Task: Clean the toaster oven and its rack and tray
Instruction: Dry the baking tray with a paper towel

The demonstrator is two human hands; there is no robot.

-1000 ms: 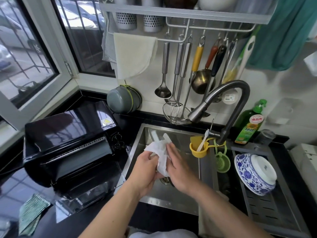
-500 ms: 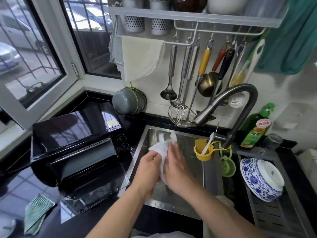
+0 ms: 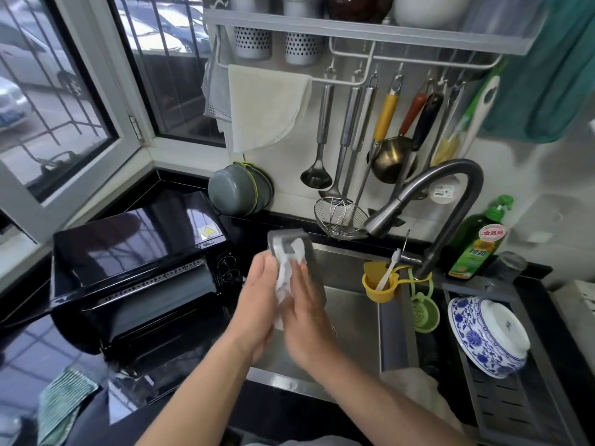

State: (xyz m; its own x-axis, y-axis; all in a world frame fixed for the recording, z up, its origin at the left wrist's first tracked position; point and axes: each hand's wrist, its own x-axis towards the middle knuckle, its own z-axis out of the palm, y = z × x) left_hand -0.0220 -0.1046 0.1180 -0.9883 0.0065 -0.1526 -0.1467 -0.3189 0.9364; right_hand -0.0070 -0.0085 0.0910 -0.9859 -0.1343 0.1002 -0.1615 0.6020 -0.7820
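Both hands are over the sink (image 3: 351,320), holding a gray tray (image 3: 283,241) and a white wipe (image 3: 285,278) between them. The left hand (image 3: 257,304) grips the tray and the wipe, and the right hand (image 3: 306,307) presses the wipe with flat fingers. The black toaster oven (image 3: 135,268) sits on the desk (image 3: 29,352) just left of the sink, with its door open.

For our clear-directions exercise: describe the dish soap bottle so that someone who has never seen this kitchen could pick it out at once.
Start at the steel sink and follow the curved dark faucet to its base. Just right of that base, on the black counter against the wall, stands the dish soap bottle. It is the only green bottle there, with a pump top and a red and yellow label, beside a small clear glass.
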